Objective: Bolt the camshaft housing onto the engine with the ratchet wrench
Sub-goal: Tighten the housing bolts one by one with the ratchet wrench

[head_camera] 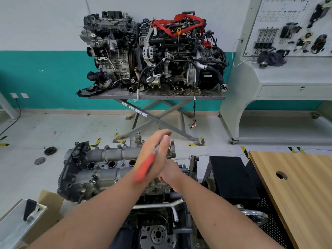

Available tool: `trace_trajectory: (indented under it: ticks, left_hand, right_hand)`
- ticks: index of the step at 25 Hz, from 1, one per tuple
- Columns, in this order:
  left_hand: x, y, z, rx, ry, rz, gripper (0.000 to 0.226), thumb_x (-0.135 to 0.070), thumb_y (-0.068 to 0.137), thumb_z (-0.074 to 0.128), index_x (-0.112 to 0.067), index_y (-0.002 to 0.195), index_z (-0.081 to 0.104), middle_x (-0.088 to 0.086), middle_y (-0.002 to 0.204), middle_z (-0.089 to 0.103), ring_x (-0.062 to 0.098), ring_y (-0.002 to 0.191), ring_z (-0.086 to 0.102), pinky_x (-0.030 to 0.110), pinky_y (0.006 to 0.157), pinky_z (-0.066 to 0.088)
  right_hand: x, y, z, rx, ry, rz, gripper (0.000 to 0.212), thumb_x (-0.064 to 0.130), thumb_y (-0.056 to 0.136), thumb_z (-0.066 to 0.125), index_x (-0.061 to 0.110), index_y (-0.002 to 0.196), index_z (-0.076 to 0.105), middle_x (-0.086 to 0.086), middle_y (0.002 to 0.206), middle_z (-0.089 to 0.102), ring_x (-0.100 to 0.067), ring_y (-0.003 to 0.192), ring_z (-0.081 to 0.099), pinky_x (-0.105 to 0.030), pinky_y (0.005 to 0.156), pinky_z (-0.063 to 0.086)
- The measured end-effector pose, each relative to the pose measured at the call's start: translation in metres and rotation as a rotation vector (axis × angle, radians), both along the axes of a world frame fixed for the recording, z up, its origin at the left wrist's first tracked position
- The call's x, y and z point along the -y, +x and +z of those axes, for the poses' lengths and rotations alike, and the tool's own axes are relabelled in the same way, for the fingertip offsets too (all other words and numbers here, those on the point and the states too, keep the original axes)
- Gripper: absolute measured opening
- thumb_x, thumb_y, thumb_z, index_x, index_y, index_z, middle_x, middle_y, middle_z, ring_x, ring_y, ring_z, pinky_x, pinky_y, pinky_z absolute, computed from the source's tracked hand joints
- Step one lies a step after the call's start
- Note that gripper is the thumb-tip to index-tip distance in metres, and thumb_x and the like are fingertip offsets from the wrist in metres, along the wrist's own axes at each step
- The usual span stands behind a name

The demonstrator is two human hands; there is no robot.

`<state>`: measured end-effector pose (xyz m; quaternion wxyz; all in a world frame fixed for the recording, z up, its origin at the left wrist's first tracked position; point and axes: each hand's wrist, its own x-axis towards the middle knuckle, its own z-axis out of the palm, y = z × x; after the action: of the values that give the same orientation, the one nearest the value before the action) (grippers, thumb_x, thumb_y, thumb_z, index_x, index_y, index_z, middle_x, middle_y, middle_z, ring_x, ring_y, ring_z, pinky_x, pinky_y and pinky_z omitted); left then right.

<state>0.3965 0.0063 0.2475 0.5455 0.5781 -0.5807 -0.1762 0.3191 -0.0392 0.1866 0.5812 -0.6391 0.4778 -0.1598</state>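
The grey camshaft housing (111,154) lies on top of the engine (79,178) just below me, with several bolts along its edges. My left hand (154,150) is over the housing's right end and holds the ratchet wrench (145,168). The wrench's red handle slants down to the left across the palm and is motion-blurred. Its head is hidden by the fingers. My right hand (170,172) sits just below and right of the left one, on the right end of the engine. Its fingers are tucked behind the left hand.
Two other engines (152,51) stand on a scissor-leg table (156,96) against the far wall. A wooden tabletop (296,186) is at my right, a black box (230,175) beside it, and a grey training console (287,78) beyond. A cardboard box (48,203) sits at lower left.
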Motion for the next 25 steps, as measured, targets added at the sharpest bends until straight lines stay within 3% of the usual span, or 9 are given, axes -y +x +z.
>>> trace_trajectory:
  ticks: [3, 5, 7, 12, 13, 16, 19, 22, 25]
  left_hand:
    - [0.003, -0.017, 0.004, -0.817, 0.190, -0.018, 0.043, -0.058, 0.098, 0.038, -0.032, 0.098, 0.072, 0.004, 0.090, 0.075, 0.017, 0.077, 0.070, 0.034, 0.070, 0.055]
    - [0.011, -0.016, 0.014, -1.032, 0.236, 0.035, 0.040, -0.048, 0.102, 0.045, -0.017, 0.094, 0.068, 0.008, 0.079, 0.072, 0.021, 0.068, 0.068, 0.032, 0.061, 0.050]
    - [0.016, -0.008, 0.026, -1.029, 0.334, 0.082, 0.032, -0.041, 0.102, 0.048, -0.013, 0.094, 0.060, 0.005, 0.071, 0.069, 0.020, 0.062, 0.068, 0.031, 0.056, 0.049]
    - [0.023, -0.001, 0.054, -0.484, 0.639, 0.042, 0.022, -0.023, 0.098, 0.042, -0.008, 0.088, 0.055, 0.001, 0.062, 0.068, 0.021, 0.066, 0.073, 0.043, 0.082, 0.056]
    - [0.024, -0.002, 0.059, -0.378, 0.675, 0.032, 0.019, -0.019, 0.095, 0.040, -0.008, 0.090, 0.055, 0.001, 0.062, 0.068, 0.021, 0.066, 0.074, 0.042, 0.081, 0.057]
    - [0.028, -0.003, 0.073, 0.004, 0.719, -0.012, 0.018, -0.014, 0.093, 0.041, -0.009, 0.083, 0.055, 0.002, 0.064, 0.070, 0.014, 0.056, 0.069, 0.020, 0.047, 0.045]
    - [0.033, -0.004, 0.080, 0.608, 0.650, -0.027, 0.025, -0.024, 0.098, 0.041, -0.014, 0.080, 0.053, 0.004, 0.078, 0.069, 0.016, 0.059, 0.057, 0.029, 0.052, 0.043]
    - [0.028, -0.001, 0.065, 1.162, 0.421, -0.024, 0.027, -0.042, 0.104, 0.035, -0.021, 0.089, 0.043, -0.004, 0.087, 0.053, 0.017, 0.076, 0.054, 0.032, 0.061, 0.037]
    - [0.015, 0.010, 0.041, 1.179, 0.016, 0.015, 0.037, -0.050, 0.097, 0.040, -0.020, 0.082, 0.057, -0.002, 0.097, 0.054, 0.020, 0.092, 0.054, 0.033, 0.072, 0.038]
  right_hand:
    - [0.000, -0.001, -0.001, 0.001, 0.000, 0.015, 0.036, 0.009, 0.094, 0.038, 0.017, 0.059, 0.038, 0.003, 0.048, 0.038, -0.014, 0.046, 0.030, -0.026, 0.047, 0.025]
    - [0.000, 0.000, -0.002, -0.004, 0.005, 0.003, 0.037, 0.010, 0.094, 0.038, 0.017, 0.058, 0.036, 0.002, 0.049, 0.037, -0.015, 0.046, 0.029, -0.027, 0.047, 0.024]
    - [0.000, 0.000, -0.001, -0.009, 0.016, -0.005, 0.037, 0.015, 0.096, 0.037, 0.017, 0.060, 0.036, 0.000, 0.050, 0.037, -0.016, 0.048, 0.029, -0.030, 0.051, 0.026]
    - [-0.002, 0.000, 0.001, -0.049, 0.023, 0.004, 0.053, 0.046, 0.103, 0.040, 0.016, 0.059, 0.040, -0.001, 0.054, 0.043, -0.018, 0.056, 0.038, -0.035, 0.075, 0.039]
    - [-0.002, -0.001, 0.001, -0.042, 0.034, 0.005, 0.053, 0.047, 0.103, 0.040, 0.016, 0.059, 0.040, -0.001, 0.055, 0.043, -0.019, 0.056, 0.038, -0.035, 0.078, 0.040]
    - [-0.003, -0.002, 0.000, -0.035, 0.043, 0.007, 0.054, 0.047, 0.103, 0.041, 0.016, 0.059, 0.042, -0.001, 0.054, 0.044, -0.019, 0.056, 0.040, -0.042, 0.091, 0.048]
    - [-0.003, -0.002, 0.002, -0.054, 0.017, 0.018, 0.055, 0.047, 0.102, 0.040, 0.016, 0.057, 0.041, 0.000, 0.053, 0.044, -0.021, 0.063, 0.043, -0.049, 0.101, 0.043]
    - [-0.002, -0.001, 0.004, -0.056, 0.018, 0.027, 0.051, 0.043, 0.100, 0.040, 0.017, 0.056, 0.037, -0.001, 0.051, 0.042, -0.021, 0.061, 0.039, -0.042, 0.085, 0.046]
    - [-0.002, -0.001, 0.005, -0.067, -0.030, 0.051, 0.038, 0.026, 0.094, 0.035, 0.016, 0.057, 0.036, 0.001, 0.050, 0.041, -0.017, 0.052, 0.033, -0.032, 0.062, 0.032]
